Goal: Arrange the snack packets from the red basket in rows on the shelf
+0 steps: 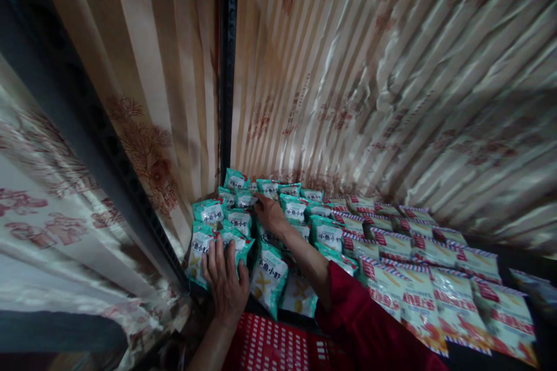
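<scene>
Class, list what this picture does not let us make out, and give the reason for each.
All in the head view:
- Small print on the teal packets: too small, blurred.
- Whether the right hand grips a packet: its fingertips are unclear.
- Packet surfaces beneath the left hand: covered by it.
- Full outline of the red basket: cut off by the bottom edge.

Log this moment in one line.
left hand: on front teal packets | right hand: at rear teal packets | red basket: below
</scene>
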The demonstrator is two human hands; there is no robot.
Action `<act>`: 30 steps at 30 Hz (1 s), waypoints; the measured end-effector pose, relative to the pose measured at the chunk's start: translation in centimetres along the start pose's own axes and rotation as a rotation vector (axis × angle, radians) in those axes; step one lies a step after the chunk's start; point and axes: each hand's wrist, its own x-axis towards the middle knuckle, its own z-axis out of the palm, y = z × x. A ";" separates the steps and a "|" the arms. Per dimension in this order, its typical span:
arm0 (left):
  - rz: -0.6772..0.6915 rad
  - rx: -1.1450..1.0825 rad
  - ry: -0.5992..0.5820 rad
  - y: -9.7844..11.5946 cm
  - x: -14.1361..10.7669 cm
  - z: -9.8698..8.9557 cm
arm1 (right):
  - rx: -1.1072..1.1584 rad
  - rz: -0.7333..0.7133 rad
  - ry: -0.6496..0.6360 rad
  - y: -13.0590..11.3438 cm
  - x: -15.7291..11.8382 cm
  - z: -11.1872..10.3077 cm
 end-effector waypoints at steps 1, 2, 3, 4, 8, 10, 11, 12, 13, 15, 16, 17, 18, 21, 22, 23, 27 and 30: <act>0.003 0.004 0.004 0.0 0.0 0.0 | -0.004 0.001 -0.006 0.0 0.1 0.0; 0.005 0.007 0.007 0.1 0.1 0.0 | -0.011 0.001 -0.011 0.0 0.2 0.1; 0.005 0.009 0.010 0.1 0.1 0.0 | -0.022 0.003 -0.015 0.0 0.3 0.2; 0.006 0.010 0.010 0.1 0.1 0.0 | -0.032 0.003 -0.017 0.0 0.3 0.2; 0.002 0.008 0.005 0.1 0.2 -0.1 | -0.049 -0.017 -0.029 0.2 0.6 0.0; -0.001 0.003 -0.001 0.0 0.1 -0.1 | -0.061 -0.010 -0.034 0.4 0.7 -0.3; -0.004 0.002 -0.003 0.0 0.1 -0.1 | -0.078 0.006 -0.029 0.5 0.9 -0.5; -0.007 0.001 -0.006 0.0 0.1 -0.1 | -0.101 0.026 -0.016 0.6 1.0 -0.7; -0.010 0.000 -0.007 0.0 0.1 -0.1 | -0.124 0.041 0.001 0.8 1.3 -0.8; -0.011 -0.002 -0.006 0.1 0.1 -0.1 | -0.156 0.038 0.032 1.1 1.9 -0.9; -0.011 -0.003 -0.005 0.1 0.2 -0.1 | -0.162 0.021 0.037 1.2 2.2 -0.8; -0.011 -0.004 -0.005 0.2 0.2 -0.1 | -0.163 0.000 0.035 1.3 2.6 -0.6; -0.011 -0.003 -0.006 0.2 0.2 -0.1 | -0.161 -0.021 0.028 1.4 2.9 -0.4; -0.009 0.007 -0.011 0.2 0.3 -0.1 | -0.155 -0.066 0.009 1.4 3.6 0.2; -0.007 0.011 -0.012 0.2 0.2 -0.1 | -0.155 -0.072 0.003 1.4 3.8 0.4; -0.004 0.015 -0.014 0.2 0.2 -0.1 | -0.157 -0.071 -0.005 1.3 3.9 0.5; 0.000 0.022 -0.016 0.1 0.1 -0.1 | -0.169 -0.031 -0.024 1.0 4.4 0.5; -0.006 0.019 -0.018 0.0 0.2 -0.1 | -0.181 0.014 -0.027 0.9 4.6 0.4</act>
